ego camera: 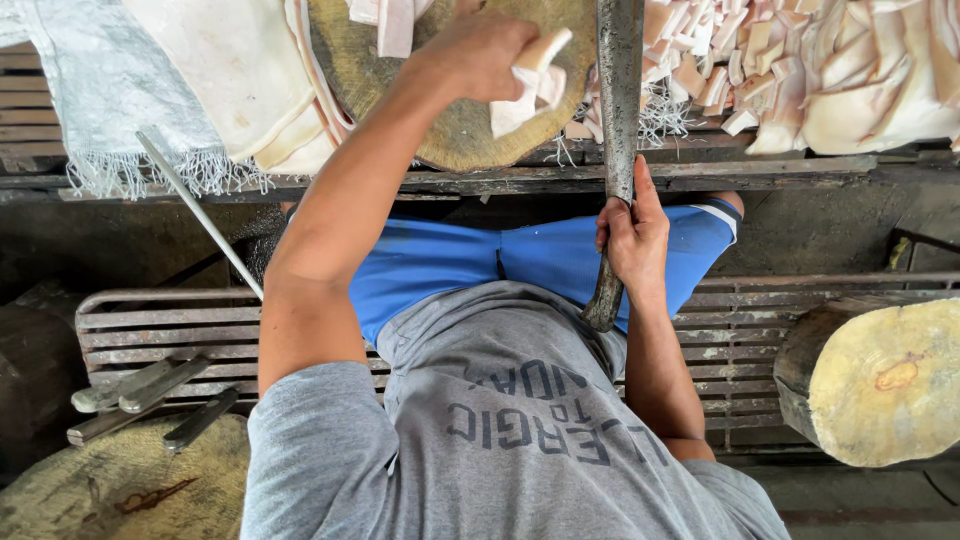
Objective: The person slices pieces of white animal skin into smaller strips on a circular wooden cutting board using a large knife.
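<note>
My left hand (pixel 478 55) is closed on a few pale, fatty strips (pixel 525 92) and holds them over a round wooden chopping block (pixel 465 135) at the top middle. My right hand (pixel 632 238) grips the dark handle of a long, heavy cleaver (pixel 620 90). Its blade runs up past the block's right edge. A heap of cut pale pieces (pixel 800 70) lies to the right of the blade. More pale sheets (pixel 250 80) hang at the block's left.
A white woven sack (pixel 100 80) covers the top left. A steel rod (pixel 195 210) leans beside my left arm. Several knives (pixel 140 395) lie on a metal slatted bench (pixel 150 330). Wooden blocks stand at the right (pixel 880 385) and bottom left (pixel 120 490).
</note>
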